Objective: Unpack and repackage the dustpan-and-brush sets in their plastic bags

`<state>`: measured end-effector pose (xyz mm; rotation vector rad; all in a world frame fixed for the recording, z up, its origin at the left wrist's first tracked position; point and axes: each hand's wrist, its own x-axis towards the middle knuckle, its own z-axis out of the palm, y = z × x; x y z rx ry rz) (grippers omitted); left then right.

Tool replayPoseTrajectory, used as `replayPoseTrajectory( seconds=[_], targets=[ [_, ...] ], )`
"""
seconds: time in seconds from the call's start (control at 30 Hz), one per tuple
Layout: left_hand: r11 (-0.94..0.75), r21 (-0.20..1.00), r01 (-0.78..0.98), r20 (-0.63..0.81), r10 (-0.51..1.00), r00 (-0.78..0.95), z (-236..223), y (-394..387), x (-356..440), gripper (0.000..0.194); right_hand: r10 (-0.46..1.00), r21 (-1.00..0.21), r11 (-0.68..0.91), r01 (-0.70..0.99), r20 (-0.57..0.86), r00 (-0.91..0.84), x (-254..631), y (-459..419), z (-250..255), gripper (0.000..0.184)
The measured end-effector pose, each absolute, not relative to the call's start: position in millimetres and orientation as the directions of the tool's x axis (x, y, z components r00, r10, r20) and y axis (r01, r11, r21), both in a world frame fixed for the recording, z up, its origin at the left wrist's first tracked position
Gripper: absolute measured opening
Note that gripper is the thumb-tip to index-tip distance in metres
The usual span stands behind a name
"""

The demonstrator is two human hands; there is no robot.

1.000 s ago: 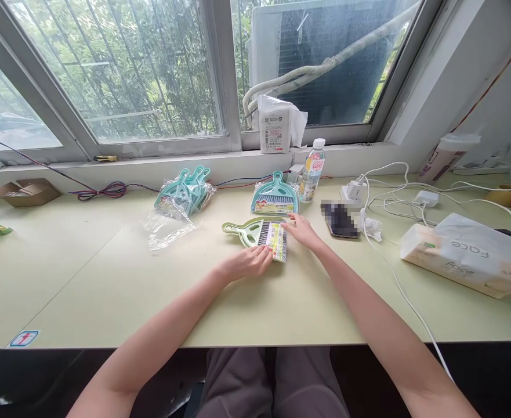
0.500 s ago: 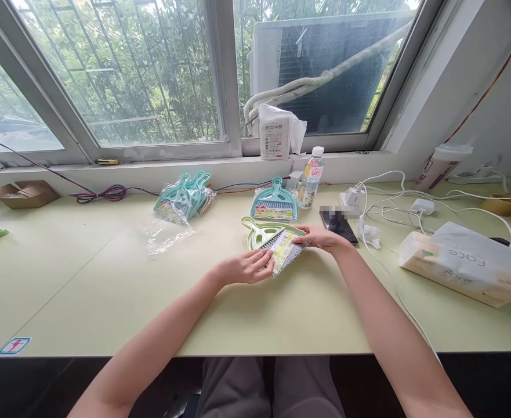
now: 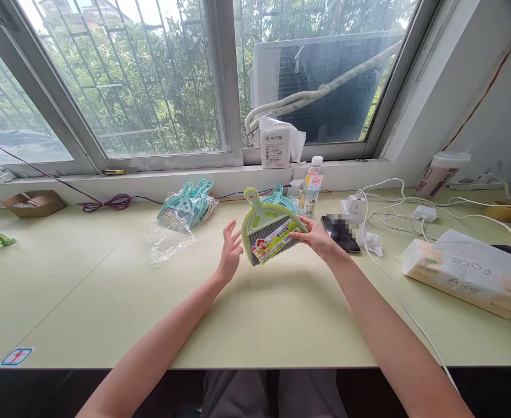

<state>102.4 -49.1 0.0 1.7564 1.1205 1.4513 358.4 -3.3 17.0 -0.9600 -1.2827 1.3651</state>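
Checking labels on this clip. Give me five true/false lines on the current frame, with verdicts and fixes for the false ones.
1. The right hand holds the green dustpan at its right side. True.
2. The left hand is closed into a fist. False: it is open, fingers apart, beside the dustpan's left edge.
3. The green dustpan partly hides a teal dustpan behind it. True.
4. The bottle lies on its side. False: it stands upright with a white cap on.
5. The "Face" tissue pack sits on the window sill. False: it lies on the table, to the right of the phone.
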Motion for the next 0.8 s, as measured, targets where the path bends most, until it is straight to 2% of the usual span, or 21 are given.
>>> replayPoseTrajectory(
  seconds=[0.03,0.1,0.2,0.4,0.57,0.8],
  targets=[
    [-0.359,0.929,0.089,0.352,0.932,0.087,0.6,-47.6,102.6,0.066,0.981,-0.989,0.058,-0.138,0.082,-0.177,357.7,-2.4,15.6,0.069],
    [-0.159,0.98,-0.118,0.184,0.954,0.237,4.8,-47.6,104.0,0.06,0.985,-0.986,0.071,-0.149,0.093,-0.148,357.4,-0.7,13.2,0.069],
    [-0.022,0.968,-0.252,0.115,0.927,0.358,13.6,-53.3,107.8,0.06,0.984,-0.982,0.091,-0.165,0.114,-0.134,357.5,-0.2,12.2,0.071],
    [-0.055,0.992,-0.115,0.089,0.946,0.311,16.2,-61.1,110.6,0.066,0.967,-0.993,0.083,-0.086,0.101,-0.236,347.3,-10.0,18.0,0.066],
    [-0.146,0.981,-0.128,0.18,0.932,0.315,10.5,-59.6,111.3,0.073,0.973,-0.994,0.113,-0.003,0.112,-0.203,340.6,-15.7,21.6,0.061],
    [-0.076,0.989,-0.13,0.108,0.96,0.258,5.8,-55.1,108.1,0.065,0.963,-0.991,0.119,0.064,0.1,-0.25,340.5,-18.0,21.3,0.063]
  ],
)
